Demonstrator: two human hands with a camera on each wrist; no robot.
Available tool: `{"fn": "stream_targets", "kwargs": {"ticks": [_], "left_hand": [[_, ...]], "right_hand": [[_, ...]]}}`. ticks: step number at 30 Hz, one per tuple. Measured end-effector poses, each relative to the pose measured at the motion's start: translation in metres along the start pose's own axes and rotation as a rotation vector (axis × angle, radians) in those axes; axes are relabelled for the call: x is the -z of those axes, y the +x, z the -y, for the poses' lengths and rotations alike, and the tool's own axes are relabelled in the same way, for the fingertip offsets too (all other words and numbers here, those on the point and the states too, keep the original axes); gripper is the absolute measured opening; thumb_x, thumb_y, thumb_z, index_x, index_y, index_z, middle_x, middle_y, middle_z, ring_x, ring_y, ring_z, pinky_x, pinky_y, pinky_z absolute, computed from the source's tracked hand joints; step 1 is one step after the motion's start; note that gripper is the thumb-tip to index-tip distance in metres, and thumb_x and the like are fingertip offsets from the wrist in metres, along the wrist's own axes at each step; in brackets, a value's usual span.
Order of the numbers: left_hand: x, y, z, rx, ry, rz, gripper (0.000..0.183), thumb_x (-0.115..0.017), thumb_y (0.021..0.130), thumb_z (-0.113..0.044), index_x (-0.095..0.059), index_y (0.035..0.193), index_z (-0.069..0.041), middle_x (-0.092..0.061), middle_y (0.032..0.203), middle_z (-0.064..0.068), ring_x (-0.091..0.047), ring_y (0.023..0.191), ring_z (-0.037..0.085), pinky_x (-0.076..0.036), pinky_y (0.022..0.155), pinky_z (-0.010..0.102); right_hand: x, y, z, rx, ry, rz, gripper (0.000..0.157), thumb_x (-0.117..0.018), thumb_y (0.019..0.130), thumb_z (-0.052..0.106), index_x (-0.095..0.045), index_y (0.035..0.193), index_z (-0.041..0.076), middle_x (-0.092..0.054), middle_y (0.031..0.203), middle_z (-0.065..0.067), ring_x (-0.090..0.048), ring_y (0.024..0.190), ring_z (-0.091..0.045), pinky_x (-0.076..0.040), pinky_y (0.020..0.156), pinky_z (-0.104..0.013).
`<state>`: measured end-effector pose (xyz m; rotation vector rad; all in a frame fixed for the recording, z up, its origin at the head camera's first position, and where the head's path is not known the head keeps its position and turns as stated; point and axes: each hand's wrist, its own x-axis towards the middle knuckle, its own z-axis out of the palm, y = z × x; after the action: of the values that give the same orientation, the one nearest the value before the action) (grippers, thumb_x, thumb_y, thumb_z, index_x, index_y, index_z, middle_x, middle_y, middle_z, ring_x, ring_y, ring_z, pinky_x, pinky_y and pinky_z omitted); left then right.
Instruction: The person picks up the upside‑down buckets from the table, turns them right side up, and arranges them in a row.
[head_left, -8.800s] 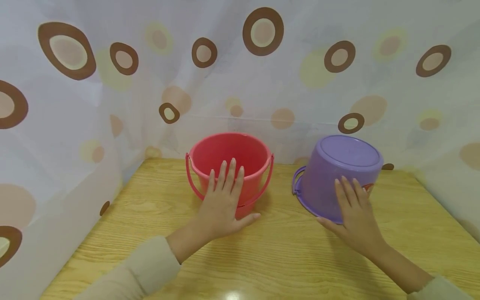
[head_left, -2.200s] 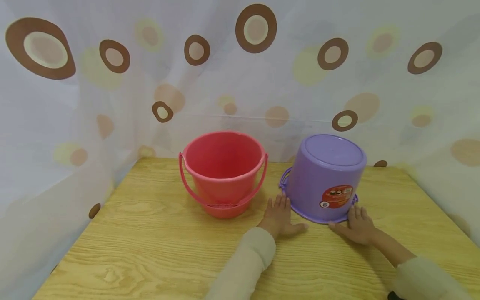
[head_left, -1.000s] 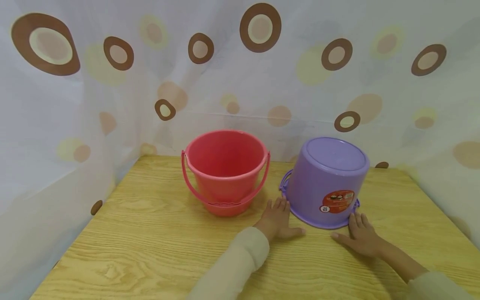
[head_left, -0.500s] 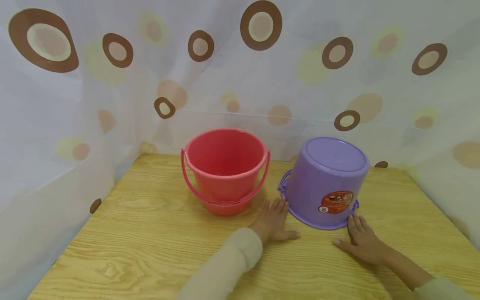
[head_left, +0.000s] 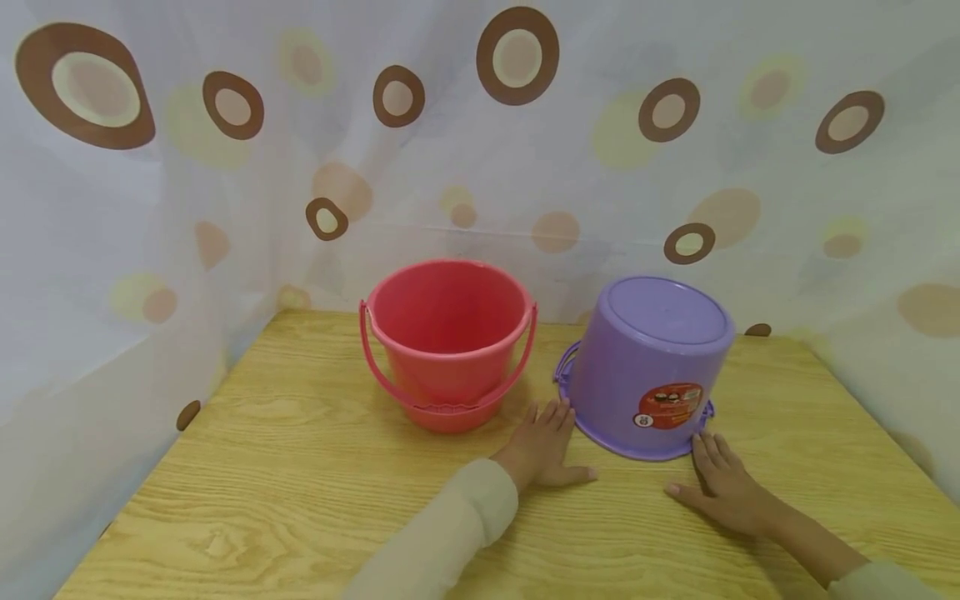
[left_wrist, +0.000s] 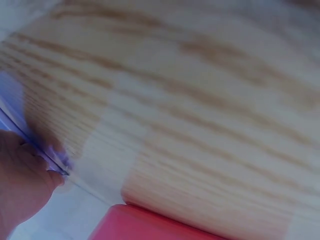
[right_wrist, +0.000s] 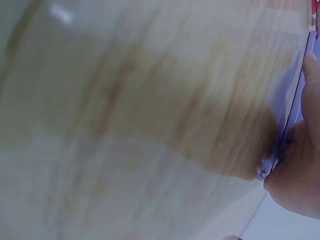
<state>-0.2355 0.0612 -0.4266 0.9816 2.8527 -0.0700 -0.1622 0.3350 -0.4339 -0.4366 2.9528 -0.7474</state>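
Note:
An upside-down purple bucket [head_left: 637, 367] stands on the wooden table, its base on top and its rim on the wood. A red oval label [head_left: 678, 400] is on its front side. My left hand [head_left: 540, 450] lies low at the bucket's left front, fingers extended to the rim and thumb spread. At the right front is my right hand [head_left: 727, 492], its straight fingers at the rim too. Both wrist views show fingers against the purple rim [right_wrist: 295, 107]. Upright and to the left stands a red bucket [head_left: 450, 375], its handle hanging in front.
The wooden table [head_left: 300, 500] reaches back to a white curtain [head_left: 450, 192] printed with brown and peach circles. The curtain also hangs along the left and right sides. The red bucket is close to my left hand.
My left hand left the red bucket's front for the purple bucket's left. My right hand moved lower along the purple bucket, which shifted slightly left and nearer. Lately both hands eased back a little.

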Motion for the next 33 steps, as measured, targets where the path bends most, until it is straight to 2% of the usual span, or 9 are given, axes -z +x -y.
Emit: {"fn": "stream_targets", "kwargs": {"ticks": [4,12,22,33], "left_hand": [[0.002,-0.004,0.0,-0.013,-0.009,-0.006,0.09,-0.036,0.085,-0.07,-0.018,0.149,-0.009,-0.013,0.157,0.006,-0.013,0.145,0.017,-0.014,0.118,0.037],[0.003,-0.015,0.001,-0.045,-0.099,-0.01,0.089,-0.039,0.086,-0.067,-0.018,0.149,-0.007,-0.012,0.157,0.009,-0.011,0.145,0.019,-0.014,0.118,0.031],[0.001,-0.016,0.002,-0.06,-0.064,-0.001,0.089,-0.037,0.086,-0.068,-0.017,0.149,-0.007,-0.011,0.157,0.008,-0.01,0.145,0.019,-0.013,0.118,0.03],[0.002,-0.022,0.003,-0.071,-0.073,0.023,0.091,-0.038,0.086,-0.067,-0.015,0.149,-0.006,-0.009,0.157,0.008,-0.008,0.145,0.019,-0.011,0.118,0.029]], "right_hand": [[-0.001,-0.001,-0.001,0.008,-0.004,-0.005,0.092,-0.058,0.088,0.036,-0.008,0.135,-0.025,-0.001,0.141,-0.047,0.004,0.129,-0.063,0.003,0.105,-0.068],[-0.003,-0.004,-0.002,0.024,-0.02,-0.009,0.09,-0.059,0.088,0.035,-0.011,0.135,-0.025,-0.004,0.141,-0.047,0.003,0.13,-0.062,0.0,0.104,-0.069],[-0.002,-0.009,0.002,0.022,-0.025,-0.009,0.089,-0.059,0.088,0.035,-0.013,0.136,-0.023,-0.005,0.142,-0.045,0.002,0.131,-0.06,0.001,0.105,-0.068],[-0.006,-0.013,0.002,0.021,-0.028,-0.006,0.089,-0.059,0.088,0.035,-0.013,0.136,-0.023,-0.005,0.142,-0.045,0.002,0.132,-0.059,0.001,0.106,-0.068]]}}
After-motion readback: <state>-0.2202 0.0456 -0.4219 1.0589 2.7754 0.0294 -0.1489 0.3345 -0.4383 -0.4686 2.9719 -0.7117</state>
